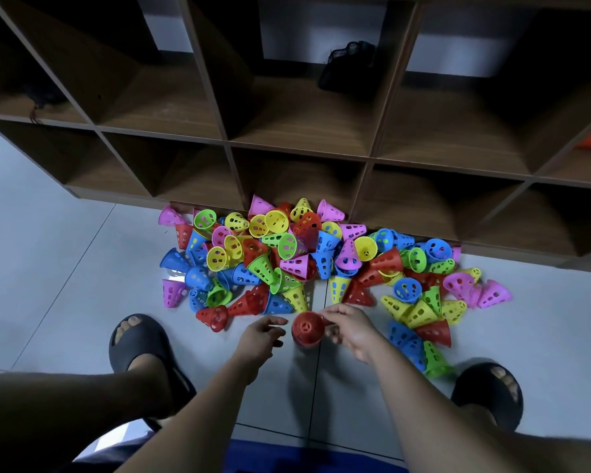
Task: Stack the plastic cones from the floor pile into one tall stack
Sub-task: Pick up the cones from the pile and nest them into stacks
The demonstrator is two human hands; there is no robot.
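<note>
A dark brown wooden cubby shelf (301, 138) stands on a pale grey tiled floor (48, 254), with what may be a black mesh bag (347, 64) in one upper compartment.

One wide-angle view, worn on the person's head, looks steeply down and slightly forward at the tiled floor (65, 268). Forearms (198, 404) enter from the bottom edge, near the lens; the right hand (350, 331) pinching a red cone (307, 329) sits just below centre, the cubby shelf (301, 143) across the top.
</note>
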